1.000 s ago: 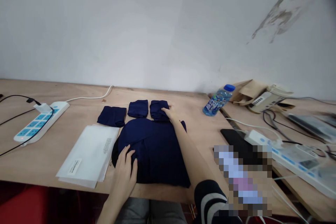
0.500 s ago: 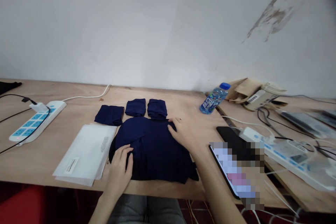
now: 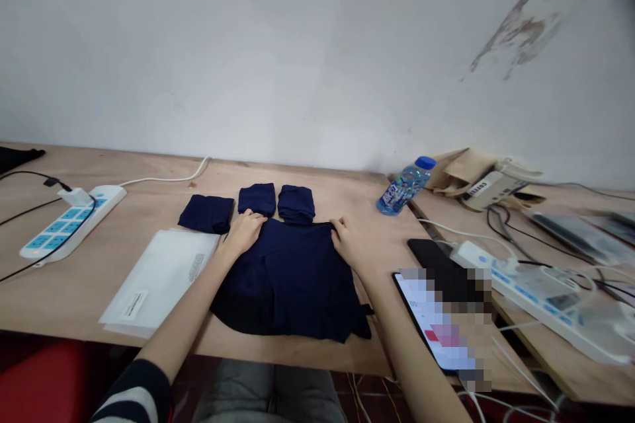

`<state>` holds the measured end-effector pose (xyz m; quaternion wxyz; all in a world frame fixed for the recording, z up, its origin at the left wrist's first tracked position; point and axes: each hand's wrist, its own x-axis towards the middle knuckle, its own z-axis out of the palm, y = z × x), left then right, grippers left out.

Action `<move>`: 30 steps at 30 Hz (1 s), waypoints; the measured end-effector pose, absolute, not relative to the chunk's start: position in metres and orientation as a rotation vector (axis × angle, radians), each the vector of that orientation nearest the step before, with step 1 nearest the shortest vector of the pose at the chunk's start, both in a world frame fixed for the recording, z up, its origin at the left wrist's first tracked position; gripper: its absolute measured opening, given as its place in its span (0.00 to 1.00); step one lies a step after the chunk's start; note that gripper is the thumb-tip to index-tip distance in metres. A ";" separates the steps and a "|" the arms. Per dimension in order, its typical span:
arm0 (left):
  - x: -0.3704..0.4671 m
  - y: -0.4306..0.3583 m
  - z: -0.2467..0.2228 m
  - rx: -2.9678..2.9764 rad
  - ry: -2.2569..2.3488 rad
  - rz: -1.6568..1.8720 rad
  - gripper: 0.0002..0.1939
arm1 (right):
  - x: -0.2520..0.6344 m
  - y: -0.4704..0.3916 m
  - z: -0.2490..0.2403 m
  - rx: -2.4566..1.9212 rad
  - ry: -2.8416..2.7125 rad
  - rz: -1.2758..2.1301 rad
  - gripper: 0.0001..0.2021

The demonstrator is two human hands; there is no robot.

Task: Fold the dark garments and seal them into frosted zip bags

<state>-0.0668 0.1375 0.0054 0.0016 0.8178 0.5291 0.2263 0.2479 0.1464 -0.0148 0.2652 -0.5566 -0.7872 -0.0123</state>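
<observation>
Grey trousers [image 3: 248, 386] cover my legs, just below the near edge of the worktop [image 3: 317, 355]. A striped sleeve [image 3: 133, 390] shows on my left arm. To my right lies a phone [image 3: 424, 324], partly blurred by blocks, with a black case [image 3: 436, 264] just beyond it.

Right in front of me the navy cloth [image 3: 302, 284] lies flat on the worktop, black showing along its near left edge. To its left are clear packets [image 3: 153, 277], my left forearm passing over their right side.

My left hand [image 3: 243, 234] is at the cloth's far left corner, fingers bent and close together, tips touching the edge. My right hand [image 3: 348, 244] is at the far right corner, fingers bent, slightly parted, touching the edge there. I cannot tell whether either is pinching the fabric or only resting on it.

Just past the cloth sit three folded navy bundles [image 3: 256, 199] in a row, the middle one right by my left fingertips. Farther right a blue-capped bottle [image 3: 403, 190] stands before the pale wall [image 3: 223, 46].
</observation>
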 end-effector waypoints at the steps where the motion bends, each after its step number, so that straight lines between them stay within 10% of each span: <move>1: -0.064 0.140 0.004 2.578 1.663 0.701 0.16 | 0.248 0.147 -0.015 -1.518 -2.118 -0.043 0.14; 16: -0.076 0.120 0.024 2.558 1.641 0.934 0.04 | 0.248 0.105 0.019 -1.481 -1.942 -0.165 0.14; 30: -0.099 -0.059 -0.002 2.460 1.582 1.210 0.08 | 0.265 -0.045 0.012 -1.332 -1.930 -0.149 0.09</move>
